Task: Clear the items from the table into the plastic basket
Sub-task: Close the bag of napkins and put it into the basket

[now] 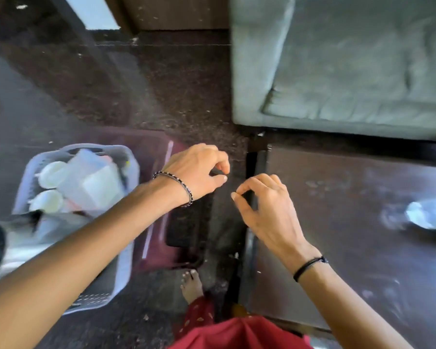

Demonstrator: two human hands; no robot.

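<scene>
A pale grey plastic basket stands on the floor at the left. It holds white cups, a clear plastic container and other items. The dark brown table fills the right side, and a blurred clear plastic item lies on it near the right edge. My left hand hovers over the floor between basket and table, fingers loosely curled, holding nothing. My right hand hangs over the table's left edge, fingers loosely curled and empty.
A maroon stool or mat lies on the dark floor beside the basket. A grey-green sofa stands behind the table. My bare foot and red clothing show at the bottom.
</scene>
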